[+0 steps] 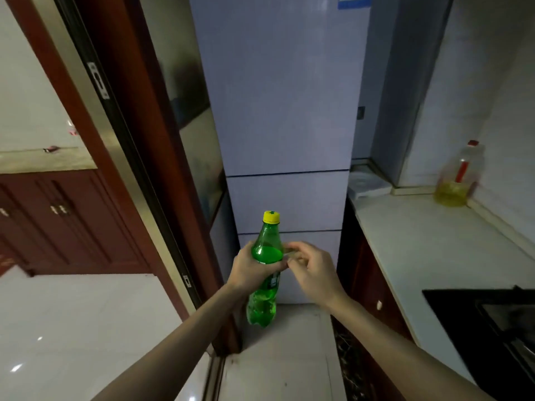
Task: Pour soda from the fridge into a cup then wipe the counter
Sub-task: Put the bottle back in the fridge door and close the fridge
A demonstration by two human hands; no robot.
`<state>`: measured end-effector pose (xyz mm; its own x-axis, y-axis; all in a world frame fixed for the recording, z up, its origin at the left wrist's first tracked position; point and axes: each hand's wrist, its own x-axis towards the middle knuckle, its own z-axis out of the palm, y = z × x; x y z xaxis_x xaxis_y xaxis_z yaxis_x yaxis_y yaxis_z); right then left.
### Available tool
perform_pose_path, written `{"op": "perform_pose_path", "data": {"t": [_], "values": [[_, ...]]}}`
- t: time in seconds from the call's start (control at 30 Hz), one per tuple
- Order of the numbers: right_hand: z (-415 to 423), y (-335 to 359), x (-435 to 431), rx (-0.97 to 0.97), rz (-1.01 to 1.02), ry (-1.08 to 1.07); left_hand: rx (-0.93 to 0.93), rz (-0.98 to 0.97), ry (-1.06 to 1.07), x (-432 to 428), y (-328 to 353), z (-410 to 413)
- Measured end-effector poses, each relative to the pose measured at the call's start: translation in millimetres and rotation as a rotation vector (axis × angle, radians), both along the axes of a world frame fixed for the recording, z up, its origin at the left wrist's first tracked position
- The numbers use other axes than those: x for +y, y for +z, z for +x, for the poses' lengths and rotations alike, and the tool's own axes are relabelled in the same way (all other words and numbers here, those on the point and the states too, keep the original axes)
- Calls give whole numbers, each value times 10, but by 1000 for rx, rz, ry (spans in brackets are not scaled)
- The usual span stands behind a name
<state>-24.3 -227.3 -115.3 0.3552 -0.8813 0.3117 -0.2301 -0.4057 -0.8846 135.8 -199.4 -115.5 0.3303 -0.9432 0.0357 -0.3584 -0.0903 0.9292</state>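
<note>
A green soda bottle (267, 250) with a yellow cap (271, 217) stands upright in the air in front of the white fridge (283, 111), whose doors are all closed. My left hand (252, 267) grips the bottle round its middle. My right hand (312, 267) hovers just right of the bottle with fingers loosely curled, its fingertips close to the bottle's side; it holds nothing that I can make out. The white counter (428, 244) runs along the right. No cup is in view.
A bottle of yellow oil (460, 180) with a red cap stands at the counter's far end near the wall. A black stove (498, 328) sits in the counter at lower right. A dark red sliding door frame (139, 169) borders the left.
</note>
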Motion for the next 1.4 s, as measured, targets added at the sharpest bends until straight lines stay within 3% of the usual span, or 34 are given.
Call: {"op": "perform_pose_path", "data": {"t": [0.4, 0.9, 1.1, 1.4], "values": [[1144, -38, -1454, 142, -107, 238, 34, 46, 206, -1154, -195, 1086], [2509, 155, -3353, 422, -94, 246, 235, 38, 255, -2833, -220, 2195], [3059, 447, -4065, 807, -353, 378, 312, 48, 317, -3172, -121, 2446], [3895, 662, -4839, 1229, -1250, 368, 329, 49, 604, -3439, 71, 2541]]}}
